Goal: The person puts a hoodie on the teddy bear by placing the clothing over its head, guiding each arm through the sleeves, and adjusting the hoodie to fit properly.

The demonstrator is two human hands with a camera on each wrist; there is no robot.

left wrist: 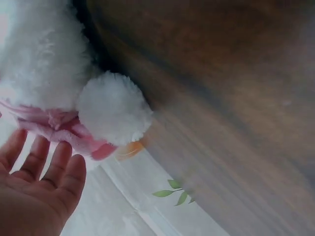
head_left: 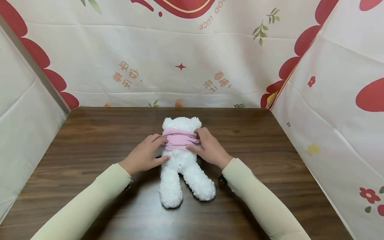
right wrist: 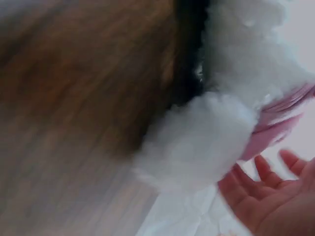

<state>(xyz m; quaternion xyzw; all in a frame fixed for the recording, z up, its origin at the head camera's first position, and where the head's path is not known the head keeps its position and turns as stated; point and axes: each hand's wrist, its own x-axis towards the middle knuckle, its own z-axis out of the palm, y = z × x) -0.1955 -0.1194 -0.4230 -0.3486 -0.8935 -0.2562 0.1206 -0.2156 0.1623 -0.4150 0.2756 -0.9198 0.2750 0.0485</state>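
A white plush bear [head_left: 172, 181] lies on the table with its head away from me and its legs toward me, a small tag showing between the legs. Bunched pink clothing [head_left: 179, 139] wraps its upper body. At the left side, my left hand [head_left: 146, 152] touches the clothing with its fingers, the thumb lower on the white fur. My right hand [head_left: 209, 146] rests at the right side, thumb on the clothing and fingers bent by its edge. Both wrist views show loosely bent fingers beside the pink cloth [left wrist: 74, 137]; a round white paw [right wrist: 197, 142] shows in the right wrist view.
The brown wood-grain table [head_left: 99, 140] surrounds the bear. A printed white curtain [head_left: 180, 50] hangs behind the far edge, and more cloth [head_left: 345, 100] hangs along the right side. White cloth [head_left: 18, 100] stands at the left.
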